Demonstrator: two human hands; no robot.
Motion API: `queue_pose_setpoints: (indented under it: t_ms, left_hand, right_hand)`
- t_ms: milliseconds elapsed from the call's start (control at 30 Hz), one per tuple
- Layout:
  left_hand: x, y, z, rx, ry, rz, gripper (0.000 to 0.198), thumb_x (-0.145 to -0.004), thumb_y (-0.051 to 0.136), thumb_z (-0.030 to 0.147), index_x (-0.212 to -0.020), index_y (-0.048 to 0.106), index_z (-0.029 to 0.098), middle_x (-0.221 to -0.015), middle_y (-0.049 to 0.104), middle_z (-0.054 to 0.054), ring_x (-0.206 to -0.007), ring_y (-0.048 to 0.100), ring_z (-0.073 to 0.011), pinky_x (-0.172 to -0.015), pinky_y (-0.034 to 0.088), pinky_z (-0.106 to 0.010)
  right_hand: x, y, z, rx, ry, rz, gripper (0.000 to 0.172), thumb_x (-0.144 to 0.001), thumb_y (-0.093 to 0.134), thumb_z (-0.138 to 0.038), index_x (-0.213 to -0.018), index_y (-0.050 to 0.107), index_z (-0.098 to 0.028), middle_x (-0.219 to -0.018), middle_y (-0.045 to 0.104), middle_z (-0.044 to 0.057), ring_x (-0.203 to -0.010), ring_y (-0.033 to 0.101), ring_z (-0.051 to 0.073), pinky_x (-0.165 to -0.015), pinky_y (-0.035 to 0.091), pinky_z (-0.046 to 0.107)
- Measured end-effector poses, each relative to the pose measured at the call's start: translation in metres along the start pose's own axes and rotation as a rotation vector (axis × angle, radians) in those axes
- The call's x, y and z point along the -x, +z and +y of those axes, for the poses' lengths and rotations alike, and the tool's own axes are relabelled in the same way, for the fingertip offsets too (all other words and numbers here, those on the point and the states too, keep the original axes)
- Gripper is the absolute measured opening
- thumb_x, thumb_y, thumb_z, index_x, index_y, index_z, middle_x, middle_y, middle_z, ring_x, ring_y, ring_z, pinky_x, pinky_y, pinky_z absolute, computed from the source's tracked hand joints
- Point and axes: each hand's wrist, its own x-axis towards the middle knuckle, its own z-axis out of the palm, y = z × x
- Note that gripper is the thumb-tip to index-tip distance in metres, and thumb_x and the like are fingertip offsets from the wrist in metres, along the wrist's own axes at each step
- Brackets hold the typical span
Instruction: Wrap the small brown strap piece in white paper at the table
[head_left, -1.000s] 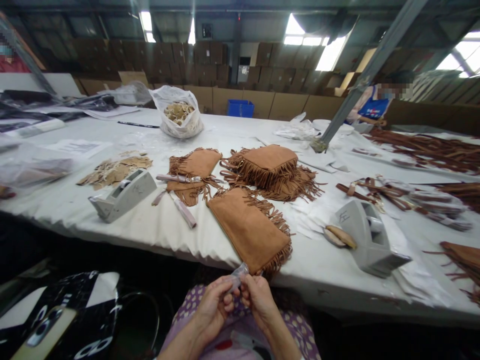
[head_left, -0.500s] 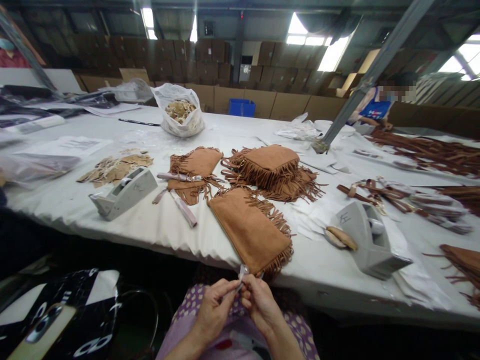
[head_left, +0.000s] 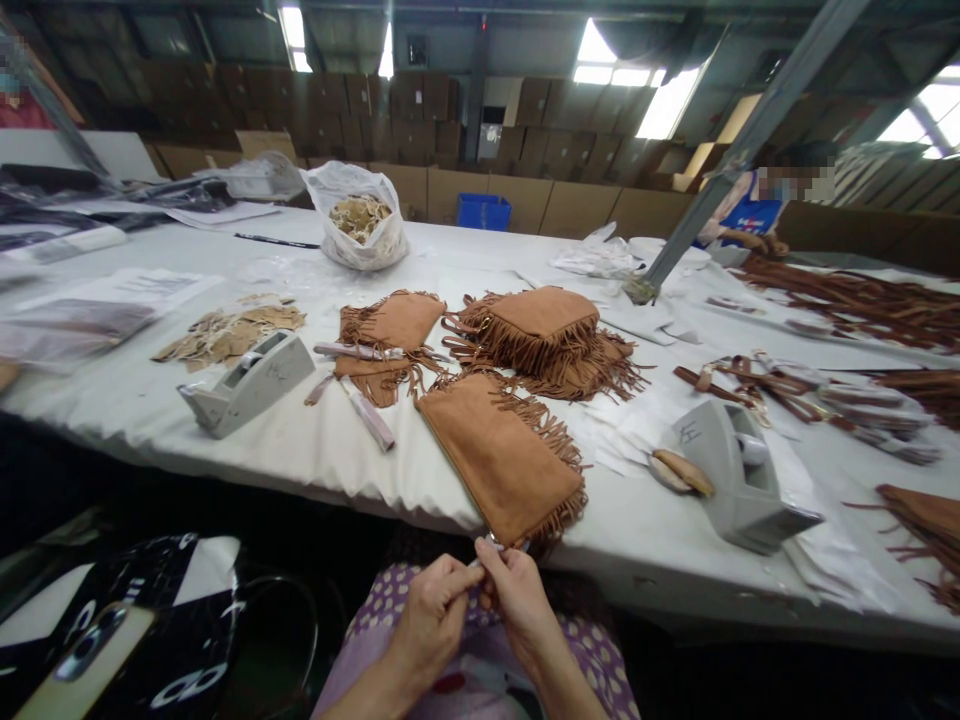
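A brown fringed suede pouch (head_left: 502, 455) lies at the front edge of the table, its near corner at my fingertips. Both hands are closed in a pinch just below that corner. Between them shows a bit of a small whitish strip (head_left: 477, 562), mostly covered by fingers. My left hand (head_left: 433, 608) holds its lower left end with thumb and forefinger. Against the pouch corner, my right hand (head_left: 517, 590) pinches the strip's upper end, thumb on top. What the strip is attached to is hidden.
More fringed pouches (head_left: 544, 320) are stacked behind. Grey tape dispensers stand left (head_left: 251, 385) and right (head_left: 739, 470). Tan scraps (head_left: 232, 330) lie at left, and a plastic bag (head_left: 364, 245) of scraps farther back. A metal post (head_left: 697, 210) rises at right, near a co-worker (head_left: 750, 215).
My right hand has shifted slightly up and its thumb now covers more of the whitish strip. My left hand stays close beside it. The pouch has barely moved.
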Motion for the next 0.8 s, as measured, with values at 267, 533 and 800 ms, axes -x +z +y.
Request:
queue_pose_setpoints:
  t_ms: [267,533,800]
  left_hand:
    - [0.023,-0.006,-0.025,0.275,-0.141,0.028,0.024,-0.078,0.051,0.017,-0.07,0.074,0.019,-0.093,0.071,-0.006,-0.071,0.061,-0.0152,-0.065,0.046,-0.024]
    - [0.008,-0.046,-0.012,0.203,-0.437,0.218,0.037,-0.078,0.054,0.028,-0.11,0.06,0.013,-0.113,0.065,-0.014,-0.037,0.051,-0.0056,-0.039,0.04,-0.021]
    - [-0.027,0.013,-0.001,0.332,-0.42,-0.143,0.044,-0.077,0.052,0.058,-0.074,0.059,0.014,-0.049,0.057,0.001,-0.034,0.054,-0.0118,-0.032,0.035,-0.018]
  right_hand:
    - [0.003,-0.006,-0.007,-0.087,0.027,-0.05,0.051,-0.053,0.077,-0.058,-0.07,0.063,-0.012,-0.043,0.054,-0.003,-0.034,0.046,0.009,-0.036,0.032,0.02]
    - [-0.004,-0.012,-0.001,-0.044,-0.056,0.076,0.049,-0.052,0.077,-0.058,-0.06,0.058,-0.014,-0.045,0.055,-0.003,-0.035,0.046,0.009,-0.038,0.037,0.021]
    - [-0.004,-0.009,-0.003,0.02,-0.089,0.093,0.05,-0.054,0.074,-0.062,-0.054,0.056,-0.014,-0.041,0.049,-0.003,-0.033,0.04,0.007,-0.034,0.029,0.02]
